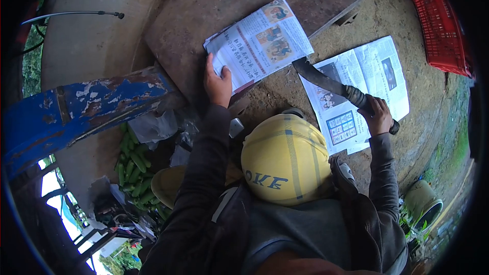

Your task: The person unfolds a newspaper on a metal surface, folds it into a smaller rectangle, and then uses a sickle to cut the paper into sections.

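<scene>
My left hand point(218, 85) is at the lower left corner of a stack of printed paper point(254, 46), thumb on the top page and fingers along the edge. The stack lies on a brown board point(204, 15) and juts past its near side. In my right hand point(378, 116) is the wrapped handle of a long dark knife point(326, 82). Its curved blade points up and left, with the tip close to the stack's right corner. Beneath the knife, more printed sheets point(395, 89) are spread on the ground.
A rounded yellow cloth point(285, 158) with dark stripes and lettering bulges before my torso. To the left are a peeling blue beam point(35, 127), clear plastic point(153, 126) and a heap of long green vegetables point(133, 165). A red crate point(438, 20) and a pale pot point(424, 201) stand right.
</scene>
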A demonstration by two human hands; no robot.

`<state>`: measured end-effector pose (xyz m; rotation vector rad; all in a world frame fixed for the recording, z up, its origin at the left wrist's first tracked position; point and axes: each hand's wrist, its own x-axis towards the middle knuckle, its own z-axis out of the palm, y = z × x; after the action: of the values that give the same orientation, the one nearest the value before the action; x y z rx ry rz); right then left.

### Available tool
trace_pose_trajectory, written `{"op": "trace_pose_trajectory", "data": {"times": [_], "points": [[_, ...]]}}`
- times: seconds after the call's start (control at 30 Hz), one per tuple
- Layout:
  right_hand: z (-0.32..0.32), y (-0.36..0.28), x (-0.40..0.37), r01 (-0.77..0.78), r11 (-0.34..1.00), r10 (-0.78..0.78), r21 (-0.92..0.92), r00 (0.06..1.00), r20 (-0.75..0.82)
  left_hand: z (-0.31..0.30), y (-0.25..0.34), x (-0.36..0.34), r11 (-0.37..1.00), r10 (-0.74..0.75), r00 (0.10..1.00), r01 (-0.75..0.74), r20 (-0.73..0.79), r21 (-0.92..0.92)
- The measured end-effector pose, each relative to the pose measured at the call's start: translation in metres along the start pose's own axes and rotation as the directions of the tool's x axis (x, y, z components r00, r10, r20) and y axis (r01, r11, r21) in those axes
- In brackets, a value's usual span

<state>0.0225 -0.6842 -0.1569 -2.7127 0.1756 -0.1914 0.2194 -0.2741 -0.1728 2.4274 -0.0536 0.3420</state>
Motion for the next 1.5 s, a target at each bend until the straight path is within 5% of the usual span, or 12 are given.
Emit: {"op": "trace_pose_trajectory", "data": {"times": [0.27,0.37,0.47,0.67,0.87,1.5], "points": [[0.000,-0.001,0.001,0.008,1.000,-0.008,0.001,1.000,-0.015,-0.004,0.000,0.004,0.991,-0.051,0.997,0.044,0.054,0.124],[0.001,0.000,0.001,0.017,1.000,-0.017,-0.003,1.000,-0.014,-0.012,0.019,0.003,0.923,-0.240,0.960,0.180,0.145,0.339],[-0.002,-0.006,0.002,0.007,1.000,-0.007,-0.010,1.000,-0.018,-0.010,0.016,-0.001,0.925,0.027,0.998,-0.044,0.050,0.378],[-0.007,-0.008,0.002,0.004,0.999,-0.005,-0.038,1.000,-0.010,0.012,0.004,-0.006,0.889,0.221,0.968,-0.250,0.120,0.384],[-0.013,-0.002,0.011,0.029,0.997,-0.027,-0.072,0.999,0.025,0.024,0.014,-0.013,0.898,0.110,0.990,-0.139,0.092,0.417],[-0.039,0.012,0.101,0.259,0.948,-0.249,-0.183,0.965,0.078,0.029,0.013,-0.011,0.786,0.063,0.975,-0.180,0.213,0.591]]}}
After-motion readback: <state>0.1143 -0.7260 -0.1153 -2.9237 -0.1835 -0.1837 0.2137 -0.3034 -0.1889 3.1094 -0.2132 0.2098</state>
